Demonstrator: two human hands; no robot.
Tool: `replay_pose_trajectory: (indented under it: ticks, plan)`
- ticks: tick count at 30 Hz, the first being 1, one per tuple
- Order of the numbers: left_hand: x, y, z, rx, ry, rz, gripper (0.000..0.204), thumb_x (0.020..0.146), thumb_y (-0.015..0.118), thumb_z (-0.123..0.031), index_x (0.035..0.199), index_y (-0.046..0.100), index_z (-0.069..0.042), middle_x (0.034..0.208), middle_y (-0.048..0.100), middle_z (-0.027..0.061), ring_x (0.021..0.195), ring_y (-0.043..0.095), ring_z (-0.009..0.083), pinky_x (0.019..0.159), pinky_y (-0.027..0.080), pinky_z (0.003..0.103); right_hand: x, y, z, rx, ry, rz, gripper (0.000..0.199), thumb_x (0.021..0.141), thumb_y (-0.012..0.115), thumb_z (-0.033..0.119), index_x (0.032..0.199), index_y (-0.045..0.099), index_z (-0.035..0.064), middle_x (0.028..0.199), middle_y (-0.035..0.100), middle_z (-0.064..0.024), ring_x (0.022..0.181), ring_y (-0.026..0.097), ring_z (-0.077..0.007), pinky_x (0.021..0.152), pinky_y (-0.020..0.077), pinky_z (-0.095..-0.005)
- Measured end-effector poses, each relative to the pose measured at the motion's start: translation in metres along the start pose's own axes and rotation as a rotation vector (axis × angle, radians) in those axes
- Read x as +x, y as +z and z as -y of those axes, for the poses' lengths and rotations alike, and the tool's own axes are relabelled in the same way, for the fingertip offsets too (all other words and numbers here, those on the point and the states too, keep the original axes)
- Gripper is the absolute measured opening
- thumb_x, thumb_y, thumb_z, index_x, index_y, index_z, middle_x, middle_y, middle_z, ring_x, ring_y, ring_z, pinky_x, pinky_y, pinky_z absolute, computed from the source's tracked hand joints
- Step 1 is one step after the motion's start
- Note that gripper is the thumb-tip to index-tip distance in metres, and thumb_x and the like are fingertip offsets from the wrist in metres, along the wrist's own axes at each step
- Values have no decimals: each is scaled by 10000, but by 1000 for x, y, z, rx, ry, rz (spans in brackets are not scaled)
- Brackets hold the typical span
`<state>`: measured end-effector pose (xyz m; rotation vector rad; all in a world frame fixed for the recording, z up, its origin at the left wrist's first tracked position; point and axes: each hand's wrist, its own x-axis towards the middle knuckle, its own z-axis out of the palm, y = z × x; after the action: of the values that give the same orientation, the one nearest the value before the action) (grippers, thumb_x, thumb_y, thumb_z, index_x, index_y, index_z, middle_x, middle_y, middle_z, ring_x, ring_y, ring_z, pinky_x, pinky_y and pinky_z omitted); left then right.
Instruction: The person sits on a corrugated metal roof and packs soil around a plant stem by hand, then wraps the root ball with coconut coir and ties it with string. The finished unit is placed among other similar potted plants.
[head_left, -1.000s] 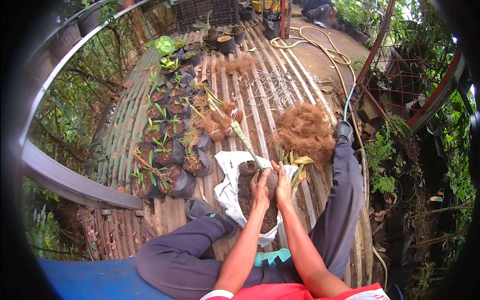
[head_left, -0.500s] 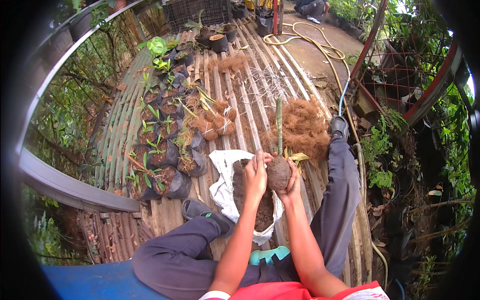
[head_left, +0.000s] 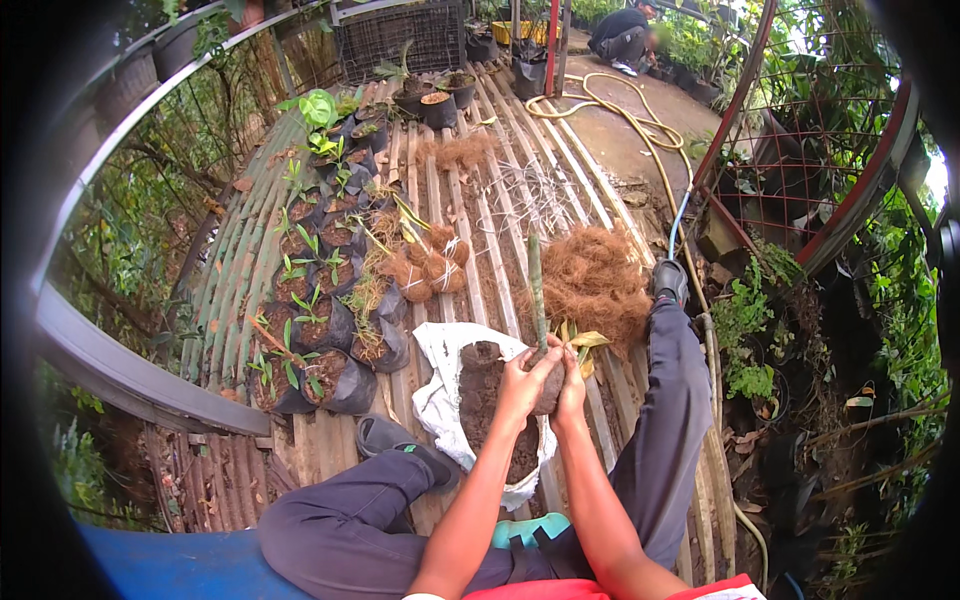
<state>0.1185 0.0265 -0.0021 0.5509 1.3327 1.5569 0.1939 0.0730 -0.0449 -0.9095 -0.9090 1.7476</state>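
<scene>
Brown soil ball (head_left: 549, 385) with upright green stem, above soil-filled white sack (head_left: 440, 395)

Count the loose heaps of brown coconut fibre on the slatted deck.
2: a big fibre heap beside the person's right leg, and a small fibre heap farther up the deck near the black pots. More may be hidden among the plants.

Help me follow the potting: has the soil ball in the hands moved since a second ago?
Yes. The soil ball with its upright stem sits between both hands, now right of the white sack's soil, nearer the coconut fibre pile.
</scene>
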Motion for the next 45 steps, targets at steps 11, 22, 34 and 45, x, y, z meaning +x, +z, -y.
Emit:
replay_pose_trajectory:
  ticks: [11, 22, 34, 45]
  plan:
    - [-20, 7, -37, 417, 54, -179, 759, 951, 383, -621, 1381, 432, 3, 1298, 526, 281, 1238, 498, 384, 1040, 374, 403, -4, 6, 18, 106, -25, 156, 383, 943, 543, 293, 1245, 576, 61, 1216, 601, -115, 1119, 577, -225, 1000, 459, -350]
    - [-15, 17, -8, 693, 1134, -124, 217, 798, 670, -220, 928, 723, -54, 1084, 661, 157, 1115, 581, 355, 994, 437, 477, 7, -14, -20, 580, 16, 226, 472, 962, 427, 429, 1335, 491, 146, 1372, 512, -68, 1289, 440, -250, 1105, 346, -422]
    - [-17, 12, 13, 656, 1237, -248, 147, 771, 623, -158, 844, 708, -63, 964, 701, 84, 1049, 632, 315, 970, 450, 466, 19, -31, -49, 1046, 306, 459, 406, 953, 485, 264, 1206, 541, -48, 1128, 613, -132, 1079, 575, -264, 1000, 459, -362]
    - [-6, 23, -40, -441, 227, -60, 555, 1008, 405, -461, 1327, 479, -13, 1320, 535, 93, 1232, 493, 186, 1069, 357, 356, -3, 39, 71, 9, -346, 233, 500, 1032, 345, 396, 1271, 547, 7, 1250, 588, -171, 1143, 566, -255, 1038, 405, -389]
